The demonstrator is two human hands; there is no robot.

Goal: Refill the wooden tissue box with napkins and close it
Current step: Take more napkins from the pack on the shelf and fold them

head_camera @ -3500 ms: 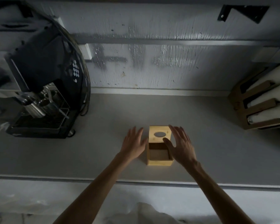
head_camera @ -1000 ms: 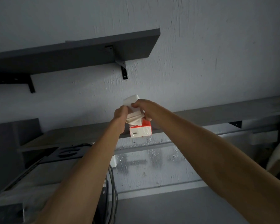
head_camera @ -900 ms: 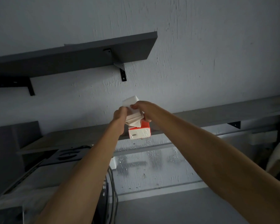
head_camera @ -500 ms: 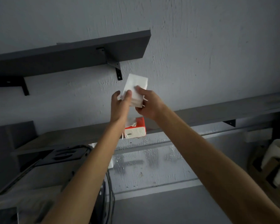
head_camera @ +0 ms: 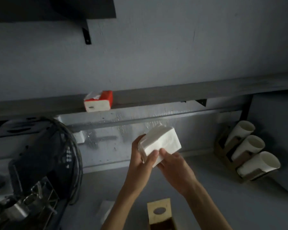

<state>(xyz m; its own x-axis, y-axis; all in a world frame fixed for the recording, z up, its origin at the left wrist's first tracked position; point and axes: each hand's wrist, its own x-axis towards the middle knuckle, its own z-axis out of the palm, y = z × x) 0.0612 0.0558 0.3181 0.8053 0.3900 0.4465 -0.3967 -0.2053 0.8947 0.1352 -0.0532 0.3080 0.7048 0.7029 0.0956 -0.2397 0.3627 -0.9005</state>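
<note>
You have a thick white stack of folded paper napkins (head_camera: 161, 143) pinched between both hands in mid-air: your left hand (head_camera: 140, 161) wraps the stack's near-left end, thumb on its face and fingers behind, and your right hand (head_camera: 175, 166) closes on the lower edge beside it, thumb on top, so both grips are shut on the stack and neither has a free finger. Below your forearms, at the bottom edge of the view, stands the light wooden tissue box with an oval slot in its lid (head_camera: 160, 211); the lid looks slid back and a dark open cavity shows at its near end, though the frame cuts most of it off. The stack is well above the box and not over the opening. On the grey wall shelf (head_camera: 189, 93) behind sits the red-and-white napkin packet (head_camera: 98, 101), torn open at the top. By my reading, fetching is done; lowering the stack into the cavity, seating it, and sliding the lid shut are all left. Expect loose outer sheets to fan, so keep them squeezed
</note>
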